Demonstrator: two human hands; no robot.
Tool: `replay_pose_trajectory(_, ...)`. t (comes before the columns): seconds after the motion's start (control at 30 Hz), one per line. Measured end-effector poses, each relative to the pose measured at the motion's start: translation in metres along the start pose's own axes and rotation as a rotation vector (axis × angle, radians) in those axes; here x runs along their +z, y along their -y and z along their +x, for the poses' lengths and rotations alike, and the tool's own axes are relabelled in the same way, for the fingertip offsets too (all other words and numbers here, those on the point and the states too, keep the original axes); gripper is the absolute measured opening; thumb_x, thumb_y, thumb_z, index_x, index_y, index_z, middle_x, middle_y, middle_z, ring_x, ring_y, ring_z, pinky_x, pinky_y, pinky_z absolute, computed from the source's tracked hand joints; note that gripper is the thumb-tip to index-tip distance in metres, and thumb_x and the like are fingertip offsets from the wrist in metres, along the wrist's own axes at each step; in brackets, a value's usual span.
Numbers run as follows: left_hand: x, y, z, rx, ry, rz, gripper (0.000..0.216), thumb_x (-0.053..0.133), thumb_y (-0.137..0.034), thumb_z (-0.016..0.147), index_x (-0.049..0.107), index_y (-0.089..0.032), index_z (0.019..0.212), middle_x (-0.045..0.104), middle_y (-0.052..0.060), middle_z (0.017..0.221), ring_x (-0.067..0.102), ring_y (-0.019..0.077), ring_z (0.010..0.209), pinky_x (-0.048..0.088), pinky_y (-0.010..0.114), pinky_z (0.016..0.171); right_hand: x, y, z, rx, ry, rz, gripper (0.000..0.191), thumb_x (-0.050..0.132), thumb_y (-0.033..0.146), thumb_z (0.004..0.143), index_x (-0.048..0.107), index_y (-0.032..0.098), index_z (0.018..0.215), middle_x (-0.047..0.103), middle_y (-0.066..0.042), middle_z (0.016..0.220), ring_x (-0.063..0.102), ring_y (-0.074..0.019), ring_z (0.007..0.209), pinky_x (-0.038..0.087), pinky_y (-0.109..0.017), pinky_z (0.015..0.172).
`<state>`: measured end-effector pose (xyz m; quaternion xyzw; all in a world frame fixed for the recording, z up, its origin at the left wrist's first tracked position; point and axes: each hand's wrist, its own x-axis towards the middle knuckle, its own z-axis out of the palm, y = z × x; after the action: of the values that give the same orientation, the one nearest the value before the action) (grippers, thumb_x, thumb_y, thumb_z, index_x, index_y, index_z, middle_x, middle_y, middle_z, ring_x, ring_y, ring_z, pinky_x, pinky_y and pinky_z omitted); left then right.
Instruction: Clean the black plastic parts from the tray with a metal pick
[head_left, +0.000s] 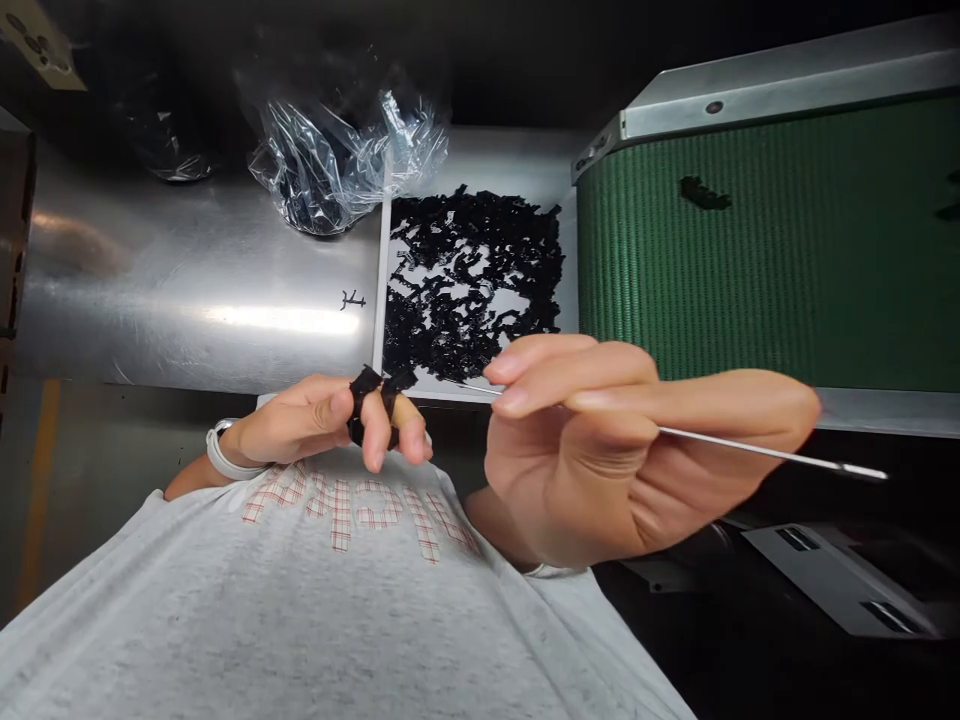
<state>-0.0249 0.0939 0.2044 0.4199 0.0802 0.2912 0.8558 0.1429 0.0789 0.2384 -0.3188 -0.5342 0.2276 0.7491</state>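
My left hand, with a white band at its wrist, is closed around small black jagged pieces that stick out between its fingers. In the pinched fingers of my right hand is a thin metal rod. One end of the rod points left toward my left hand, apart from it; the thicker end extends to the right. Just beyond both hands, many similar black pieces lie loosely heaped in a white tray.
Left of the tray stretches a shiny metal worktop with a loose black piece on it. A clear plastic bag with dark contents stands behind. On the right, a green ribbed conveyor belt carries another black piece.
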Motion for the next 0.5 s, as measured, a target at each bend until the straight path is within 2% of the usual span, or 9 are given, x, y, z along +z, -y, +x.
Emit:
replay_pose_trajectory(0.07,-0.004,0.005,-0.001,-0.011,0.045,-0.065,0.056,0.043,-0.059,0.099,0.061,-0.020,0.064,0.065,0.008,0.079,0.067,0.0221,0.092,0.054,0.037,0.089,-0.001,0.004,-0.003,0.150,0.042,0.005,0.011,0.063,0.024,0.098,0.068,0.024,0.089,0.046,0.005,0.059,0.053,-0.0111,0.054,0.049,-0.027,0.053)
replay_pose_trajectory(0.13,-0.006,0.008,-0.002,-0.007,0.093,-0.101,0.058,0.041,-0.058,0.101,0.058,-0.019,0.062,0.062,0.007,0.074,0.066,0.0206,0.092,0.053,0.035,0.088,-0.004,0.009,-0.006,0.331,0.113,-0.005,0.015,0.061,0.032,0.100,0.069,0.024,0.091,0.047,0.004,0.064,0.051,-0.0106,0.056,0.044,-0.026,0.050)
replay_pose_trajectory(0.23,-0.006,0.006,-0.002,-0.040,0.132,-0.112,0.058,0.040,-0.057,0.102,0.058,-0.018,0.063,0.063,0.007,0.075,0.066,0.0220,0.097,0.051,0.036,0.092,-0.010,0.014,-0.007,0.737,0.360,0.101,0.017,0.064,0.040,0.098,0.067,0.023,0.100,0.055,0.004,0.072,0.057,-0.0085,0.054,0.043,-0.023,0.044)
replay_pose_trajectory(0.3,-0.004,0.002,-0.001,-0.084,0.150,-0.105,0.058,0.039,-0.058,0.102,0.061,-0.017,0.066,0.067,0.010,0.079,0.067,0.0243,0.100,0.050,0.039,0.095,-0.011,0.015,-0.004,0.950,0.506,0.217,0.019,0.072,0.039,0.092,0.064,0.023,0.100,0.058,0.005,0.072,0.059,-0.0066,0.048,0.040,-0.019,0.038)
replay_pose_trajectory(0.4,-0.001,-0.004,0.002,-0.116,0.190,-0.067,0.057,0.037,-0.055,0.103,0.066,-0.016,0.073,0.073,0.013,0.089,0.066,0.0260,0.106,0.048,0.041,0.099,-0.010,0.014,0.001,1.090,0.537,0.269,0.025,0.080,0.033,0.085,0.059,0.021,0.089,0.058,0.007,0.072,0.064,-0.0069,0.047,0.037,-0.016,0.034)
replay_pose_trajectory(0.5,-0.002,-0.005,0.002,-0.116,0.223,-0.039,0.057,0.035,-0.052,0.104,0.066,-0.016,0.073,0.075,0.014,0.095,0.066,0.0252,0.108,0.047,0.039,0.100,-0.009,0.012,0.006,1.111,0.552,0.316,0.027,0.080,0.032,0.085,0.056,0.020,0.083,0.055,0.008,0.075,0.067,-0.0072,0.045,0.039,-0.016,0.034)
